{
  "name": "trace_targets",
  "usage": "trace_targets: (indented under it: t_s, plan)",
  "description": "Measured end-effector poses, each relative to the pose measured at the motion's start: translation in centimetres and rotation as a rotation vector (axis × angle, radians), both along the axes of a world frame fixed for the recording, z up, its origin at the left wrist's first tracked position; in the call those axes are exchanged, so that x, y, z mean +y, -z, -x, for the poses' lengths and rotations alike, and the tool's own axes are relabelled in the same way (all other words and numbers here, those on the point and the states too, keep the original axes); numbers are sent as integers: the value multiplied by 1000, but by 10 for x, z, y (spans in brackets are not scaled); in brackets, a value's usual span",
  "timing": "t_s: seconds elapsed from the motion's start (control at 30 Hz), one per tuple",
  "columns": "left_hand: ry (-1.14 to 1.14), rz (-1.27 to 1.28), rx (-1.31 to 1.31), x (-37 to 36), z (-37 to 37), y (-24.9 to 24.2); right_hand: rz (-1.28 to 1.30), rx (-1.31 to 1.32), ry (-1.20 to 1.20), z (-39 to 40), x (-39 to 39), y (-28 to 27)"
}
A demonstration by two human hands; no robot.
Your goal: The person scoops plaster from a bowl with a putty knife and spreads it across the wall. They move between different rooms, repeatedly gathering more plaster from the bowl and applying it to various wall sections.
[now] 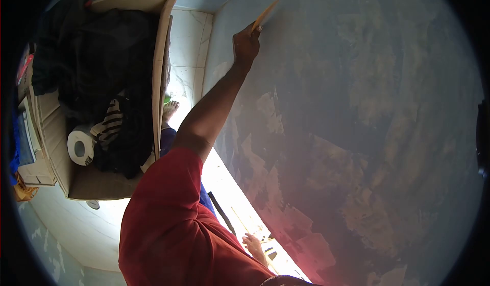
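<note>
My left hand [246, 45] is at the end of the raised, red-sleeved arm, closed round a thin tan flat blade [266, 14]. The blade's tip is at or very close to the blue-grey patchy wall [326, 107]; whether it touches is unclear. Low in the view, beyond the red shirt [163, 224], my right hand [255, 247] shows small, with its fingers somewhat apart and nothing visible in them.
An open cardboard box [161, 71] at the left holds dark cloth [112, 51], a striped cloth [108, 125] and a white roll [80, 145]. A bare foot [171, 110] stands on pale tiles beside it. A dark strip [222, 213] lies near the wall's base.
</note>
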State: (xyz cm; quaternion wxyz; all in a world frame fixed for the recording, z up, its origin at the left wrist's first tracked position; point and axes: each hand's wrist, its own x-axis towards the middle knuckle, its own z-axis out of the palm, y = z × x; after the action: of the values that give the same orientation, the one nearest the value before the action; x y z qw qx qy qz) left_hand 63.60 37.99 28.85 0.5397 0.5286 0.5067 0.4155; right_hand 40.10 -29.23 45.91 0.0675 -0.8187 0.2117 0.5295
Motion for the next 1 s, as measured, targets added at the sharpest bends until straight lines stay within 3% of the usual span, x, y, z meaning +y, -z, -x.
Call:
trace_targets:
  t_s: [0.13,0.23,0.33,0.37,0.47,0.6,0.7,0.77,0.9,1.0]
  plan:
    - [41,-61,-15,-23,-13,-23,-1,0,80,5,11,-3]
    - [174,-119,-25,-58,17,-49,-33,54,144,-2,13,5]
    - [112,-182,-147,-88,44,-71,-20,110,-25,-29,39,4]
    - [98,-186,-152,-81,44,-72,-14,115,-88,-40,50,3]
    - [-130,-55,-70,-41,31,-56,-142,-120,112,-57,72,-8]
    - [-102,-179,70,16,-9,9,-120,-168,129,-45,48,-15]
    - [44,-163,116,15,-7,14,-12,-60,37,-16,-3,-6]
    - [98,-142,88,-1,4,9,23,-29,92,8,-3,-12]
    - [198,-149,-82,-53,44,-15,85,172,-49,14,21,-19]
    - [168,-191,-191,-75,63,-29,34,129,20,2,15,-9]
